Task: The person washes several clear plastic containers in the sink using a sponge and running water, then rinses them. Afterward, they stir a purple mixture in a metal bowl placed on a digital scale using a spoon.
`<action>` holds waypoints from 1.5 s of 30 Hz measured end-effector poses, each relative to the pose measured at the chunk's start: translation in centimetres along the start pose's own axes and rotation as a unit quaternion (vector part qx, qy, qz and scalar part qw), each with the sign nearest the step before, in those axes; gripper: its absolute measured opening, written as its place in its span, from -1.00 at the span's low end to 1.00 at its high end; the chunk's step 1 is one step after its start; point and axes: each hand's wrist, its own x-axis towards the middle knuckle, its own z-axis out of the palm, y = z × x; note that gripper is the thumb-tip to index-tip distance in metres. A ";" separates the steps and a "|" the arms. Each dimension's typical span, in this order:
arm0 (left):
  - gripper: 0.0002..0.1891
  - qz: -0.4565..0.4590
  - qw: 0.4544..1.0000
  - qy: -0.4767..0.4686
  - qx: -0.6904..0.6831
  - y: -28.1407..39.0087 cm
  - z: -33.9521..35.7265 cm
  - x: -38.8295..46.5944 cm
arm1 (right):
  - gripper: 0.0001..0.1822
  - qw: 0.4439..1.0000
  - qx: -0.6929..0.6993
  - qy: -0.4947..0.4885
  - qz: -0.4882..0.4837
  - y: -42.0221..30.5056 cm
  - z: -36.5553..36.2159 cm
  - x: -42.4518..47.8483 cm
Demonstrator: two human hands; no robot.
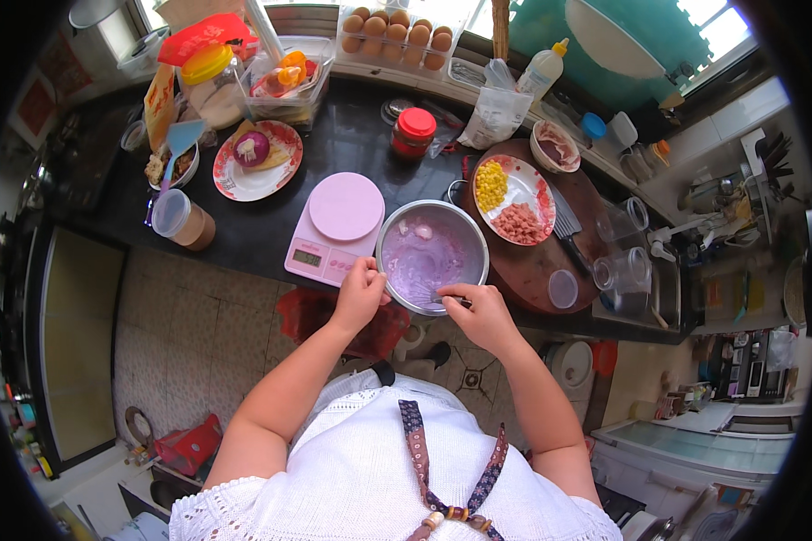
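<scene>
My left hand (362,295) grips the left rim of a stainless steel mixing bowl (474,230). Purple liquid with pale lumps (423,260) lies in the bowl. In my right hand (479,315) is the handle of a wire whisk (425,296), its wires down in the liquid near the bowl's front wall. A pink digital kitchen scale (347,206) stands just left of the bowl, its round platform bare. To the right, a flowered plate (514,177) bears corn kernels (491,186) and diced pink meat (520,224).
The plate and a cleaver (567,223) lie on a round wooden board (585,196). Behind are a red-lidded jar (413,133), a white bag (495,115) and an egg tray (396,40). A plate with a red onion (251,149) and a lidded plastic cup (184,220) stand left.
</scene>
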 end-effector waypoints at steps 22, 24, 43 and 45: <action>-0.87 0.014 1.000 0.026 0.009 -0.3 0.2 -0.1 | -0.76 0.988 -0.095 0.123 0.004 3.0 -1.2 0.4; -0.87 0.011 1.000 0.018 0.009 -0.2 0.1 -0.1 | -0.76 0.994 -0.064 0.083 0.008 2.0 -0.9 -0.9; -0.86 0.016 1.000 0.008 -0.003 -0.1 0.1 -0.1 | -0.75 0.956 -0.169 0.213 -0.107 5.7 1.8 2.1; -0.85 0.017 1.000 0.008 0.016 0.1 0.0 -0.2 | -0.75 0.963 -0.135 0.212 -0.099 5.5 2.2 2.2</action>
